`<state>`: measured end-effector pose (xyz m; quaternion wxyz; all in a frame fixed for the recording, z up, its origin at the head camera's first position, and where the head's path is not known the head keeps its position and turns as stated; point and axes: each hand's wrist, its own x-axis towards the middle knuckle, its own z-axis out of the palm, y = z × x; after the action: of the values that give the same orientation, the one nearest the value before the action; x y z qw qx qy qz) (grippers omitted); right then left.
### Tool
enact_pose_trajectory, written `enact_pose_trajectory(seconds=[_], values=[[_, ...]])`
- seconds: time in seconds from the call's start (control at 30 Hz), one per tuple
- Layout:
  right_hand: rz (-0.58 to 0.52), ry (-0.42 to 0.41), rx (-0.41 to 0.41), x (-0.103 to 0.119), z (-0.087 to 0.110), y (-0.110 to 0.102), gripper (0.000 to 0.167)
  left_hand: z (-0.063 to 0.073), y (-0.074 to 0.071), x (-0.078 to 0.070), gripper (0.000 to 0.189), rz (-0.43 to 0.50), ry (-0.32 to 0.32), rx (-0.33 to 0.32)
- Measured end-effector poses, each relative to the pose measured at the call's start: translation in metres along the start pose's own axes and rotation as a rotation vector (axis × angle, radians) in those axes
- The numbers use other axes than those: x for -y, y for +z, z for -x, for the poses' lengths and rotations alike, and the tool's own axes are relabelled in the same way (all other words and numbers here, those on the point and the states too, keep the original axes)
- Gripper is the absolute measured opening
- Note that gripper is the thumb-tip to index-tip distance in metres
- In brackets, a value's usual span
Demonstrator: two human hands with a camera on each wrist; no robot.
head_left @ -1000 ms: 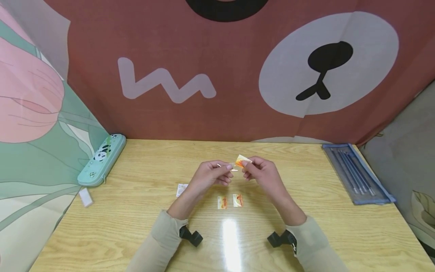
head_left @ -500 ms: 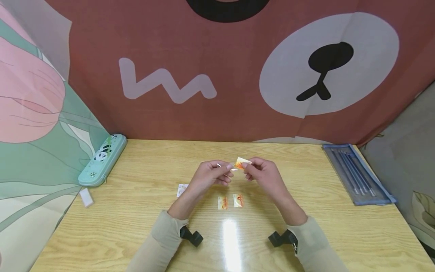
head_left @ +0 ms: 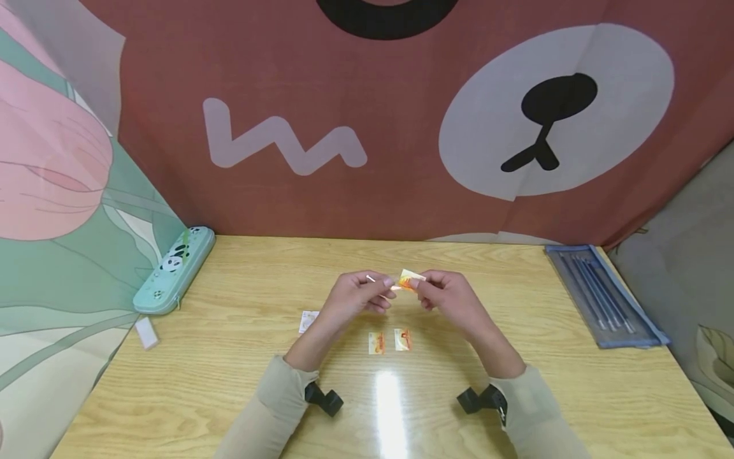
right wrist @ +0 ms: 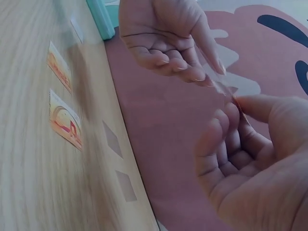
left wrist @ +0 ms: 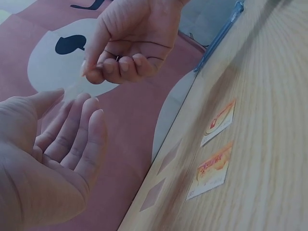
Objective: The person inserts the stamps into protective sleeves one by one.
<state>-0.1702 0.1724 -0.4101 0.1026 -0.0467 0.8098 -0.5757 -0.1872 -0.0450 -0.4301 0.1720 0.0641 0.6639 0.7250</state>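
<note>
My right hand (head_left: 450, 299) pinches an orange-and-yellow postage stamp (head_left: 410, 280) between thumb and fingers. My left hand (head_left: 357, 294) pinches a thin, clear plastic piece, like a small sleeve (right wrist: 220, 87). In the right wrist view the stamp's edge meets this clear plastic, and both are held above the table. Beneath the hands, two orange stamps lie side by side: the left stamp (head_left: 376, 343) and the right stamp (head_left: 403, 340). A paler stamp-sized piece (head_left: 308, 320) lies partly behind my left forearm.
A mint panda case (head_left: 174, 271) stands at the table's back left, with a white eraser-like block (head_left: 146, 333) in front of it. At the right lies a blue-edged mesh pouch (head_left: 604, 296) holding several pencil-like sticks. A cartoon-print cloth (head_left: 401, 204) rises behind the table (head_left: 229, 382).
The stamp in my right hand has come slightly lower, closer to the clear plastic in my left hand. My left hand has stayed almost still.
</note>
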Motion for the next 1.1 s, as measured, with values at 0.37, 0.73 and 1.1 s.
enact_pose_trajectory(seconds=[0.37,0.73,1.1], values=[[0.029,-0.061,0.152,-0.003,-0.001,-0.011,0.032,0.001,0.002,-0.002,0.026,-0.034,0.031,0.048],[0.113,-0.087,0.129,0.0,0.002,-0.011,0.033,0.001,0.002,-0.002,0.027,-0.022,0.011,0.052],[0.156,-0.082,0.135,0.001,0.004,-0.01,0.028,0.002,0.003,-0.001,0.023,-0.038,0.016,0.038]])
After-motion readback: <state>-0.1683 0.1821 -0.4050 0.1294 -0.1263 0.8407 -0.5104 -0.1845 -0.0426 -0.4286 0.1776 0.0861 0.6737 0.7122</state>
